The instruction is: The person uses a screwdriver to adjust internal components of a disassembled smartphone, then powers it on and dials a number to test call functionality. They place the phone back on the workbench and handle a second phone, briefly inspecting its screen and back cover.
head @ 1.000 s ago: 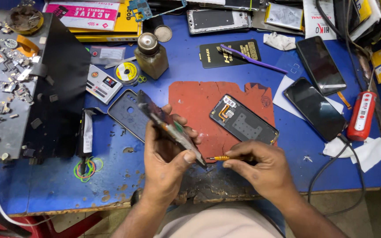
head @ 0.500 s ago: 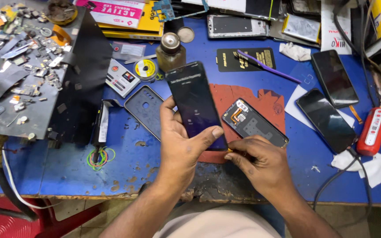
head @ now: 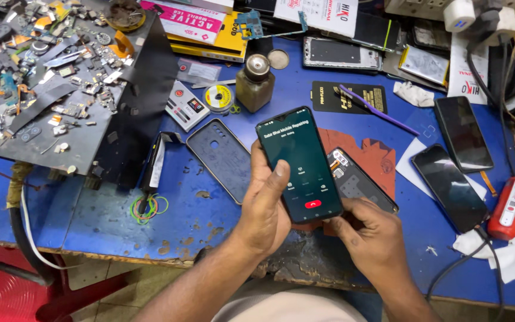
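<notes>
The left hand [head: 263,206] has its grip closed around a lit phone [head: 299,164], thumb laid on the left edge of the glass and fingers wrapped behind it; the screen shows a dark green call display with a red button near the bottom. The right hand [head: 371,235] sits just below and to the right of that grip, fingers curled at the phone's lower corner; whether they pinch anything cannot be told.

Under both hands lies a blue desk [head: 90,209], its paint chipped and its near edge worn bare and blackened. Just behind the held phone, on a red mat [head: 382,155], lies an opened phone body [head: 362,182]. Left of the grip rest a dark back cover [head: 219,158] and coloured rubber bands [head: 148,207]. Farther left, a black tray [head: 49,95] carries loose screws and parts. Beyond the grip stands a small brown bottle [head: 254,82]; well to the right lie two dark phones [head: 457,164] and a red tool [head: 509,207]. A red plastic stool [head: 1,292] shows below the desk.
</notes>
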The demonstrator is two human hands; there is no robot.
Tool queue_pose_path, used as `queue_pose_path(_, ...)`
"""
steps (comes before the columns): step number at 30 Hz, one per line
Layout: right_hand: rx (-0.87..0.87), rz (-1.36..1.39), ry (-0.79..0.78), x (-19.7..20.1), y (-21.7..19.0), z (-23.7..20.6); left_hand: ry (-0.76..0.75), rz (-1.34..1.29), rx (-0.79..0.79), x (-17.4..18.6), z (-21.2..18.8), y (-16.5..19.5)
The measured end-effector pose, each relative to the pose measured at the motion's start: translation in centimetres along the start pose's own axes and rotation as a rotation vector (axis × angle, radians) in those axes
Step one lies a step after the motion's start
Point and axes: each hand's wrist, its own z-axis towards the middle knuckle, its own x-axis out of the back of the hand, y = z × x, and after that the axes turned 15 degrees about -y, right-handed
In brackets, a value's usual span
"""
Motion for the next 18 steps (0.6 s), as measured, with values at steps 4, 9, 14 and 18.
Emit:
queue_pose_path(4,-0.038,0.019,0.003,0.2,0.9,-0.2,0.007,-0.002,0.005,-0.1,-0.1,0.1)
queue_pose_path(9,-0.062,0.193,0.031,1.1,2.5,-0.3,0.031,0.016,0.012,-0.2,-0.2,0.3)
queue_pose_path(14,0.058,0.656,-0.098,1.4,3.7,-0.3,-0.009,0.043,0.002,-0.5,-0.3,0.4)
queue_pose_path(18,0.021,0.550,-0.075,0.3,3.6,-0.3,-0.054,0.042,0.008,-0.6,-0.4,0.4)
